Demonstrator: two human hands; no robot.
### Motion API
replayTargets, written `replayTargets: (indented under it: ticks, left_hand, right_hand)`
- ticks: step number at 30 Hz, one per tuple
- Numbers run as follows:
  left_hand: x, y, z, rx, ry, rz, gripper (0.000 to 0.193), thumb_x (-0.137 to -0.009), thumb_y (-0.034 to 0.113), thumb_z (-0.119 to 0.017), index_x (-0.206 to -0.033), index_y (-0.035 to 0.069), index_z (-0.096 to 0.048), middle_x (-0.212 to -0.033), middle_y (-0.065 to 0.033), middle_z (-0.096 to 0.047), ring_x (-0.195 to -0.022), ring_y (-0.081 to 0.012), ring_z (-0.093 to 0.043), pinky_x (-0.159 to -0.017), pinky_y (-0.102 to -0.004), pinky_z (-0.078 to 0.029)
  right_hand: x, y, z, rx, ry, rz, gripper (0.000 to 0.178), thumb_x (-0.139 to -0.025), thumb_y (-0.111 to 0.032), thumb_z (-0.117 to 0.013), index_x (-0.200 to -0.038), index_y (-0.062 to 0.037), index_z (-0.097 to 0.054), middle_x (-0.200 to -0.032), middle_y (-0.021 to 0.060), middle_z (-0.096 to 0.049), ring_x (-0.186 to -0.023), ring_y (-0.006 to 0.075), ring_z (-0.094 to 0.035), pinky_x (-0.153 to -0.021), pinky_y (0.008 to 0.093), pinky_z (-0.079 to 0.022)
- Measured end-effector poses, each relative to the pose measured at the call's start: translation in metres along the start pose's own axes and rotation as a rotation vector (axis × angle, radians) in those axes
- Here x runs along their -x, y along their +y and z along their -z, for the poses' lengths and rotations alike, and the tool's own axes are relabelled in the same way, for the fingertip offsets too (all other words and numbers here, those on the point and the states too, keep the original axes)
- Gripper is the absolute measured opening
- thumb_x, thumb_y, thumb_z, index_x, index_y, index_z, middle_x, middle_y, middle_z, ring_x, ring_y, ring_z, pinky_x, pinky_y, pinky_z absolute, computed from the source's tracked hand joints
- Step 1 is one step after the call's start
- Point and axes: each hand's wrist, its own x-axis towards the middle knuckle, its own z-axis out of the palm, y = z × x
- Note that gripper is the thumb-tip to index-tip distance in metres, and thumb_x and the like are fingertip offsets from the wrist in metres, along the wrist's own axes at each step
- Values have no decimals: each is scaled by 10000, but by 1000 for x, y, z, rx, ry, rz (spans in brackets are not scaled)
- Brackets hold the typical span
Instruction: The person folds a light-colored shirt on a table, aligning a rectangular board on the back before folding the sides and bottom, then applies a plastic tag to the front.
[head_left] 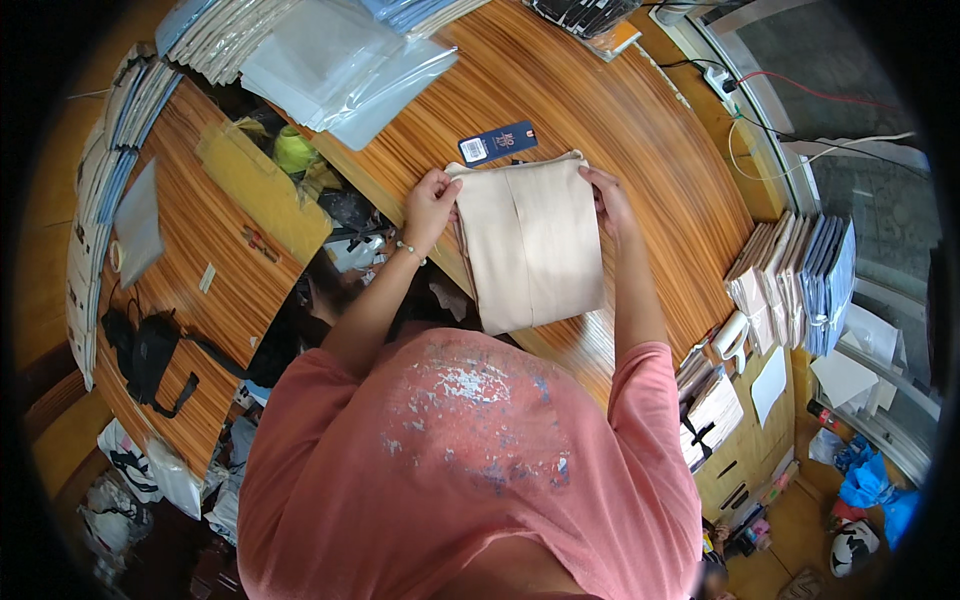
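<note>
A folded beige garment (pixel 535 245) lies in front of me on the wood-grain table (pixel 670 180), its near edge reaching over the table's front. My left hand (pixel 431 208) pinches its far left corner between thumb and fingers. At the far right corner my right hand (pixel 611 203) grips the edge, with the thumb on top and the other fingers partly hidden. A dark blue hang tag (pixel 497 144) with a white label lies just beyond the garment's far edge.
Clear plastic bags (pixel 345 75) lie at the far left, beside stacked packed garments (pixel 225 35). More packed garments (pixel 790 275) stand at the right. On the left table are yellow cardboard (pixel 262 190) and a black bag (pixel 150 355). A gap filled with odds and ends separates the tables.
</note>
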Motion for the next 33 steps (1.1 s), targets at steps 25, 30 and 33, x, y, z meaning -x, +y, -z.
replayTargets:
  ticks: [25, 30, 33]
  left_hand:
    - [-1, 0, 2, -117, 34, -59, 108, -911, 98, -426, -1015, 74, -447, -731, -185, -577, -676, -353, -595, -579, -396, -441]
    - [0, 5, 2, -121, 17, -3, 109, -916, 97, -410, -1021, 72, -423, -733, -204, -565, -672, -369, -589, -594, -421, -437]
    - [-1, 4, 3, -145, 24, -42, 107, -917, 99, -409, -1018, 65, -425, -709, -180, -563, -639, -325, -600, -546, -394, -456]
  right_hand:
    - [-8, 4, -7, 177, 229, 52, 234, -863, -17, -516, -1069, 6, -625, -897, 63, -659, -763, 107, -617, -657, 231, -511]
    - [-15, 17, -10, -80, 192, 162, 234, -825, 44, -544, -1037, 9, -637, -894, 63, -661, -754, 109, -610, -683, 232, -502]
    - [-16, 16, -19, 75, 261, 338, 201, -807, 65, -558, -979, 12, -647, -892, 56, -660, -726, 98, -594, -679, 217, -481]
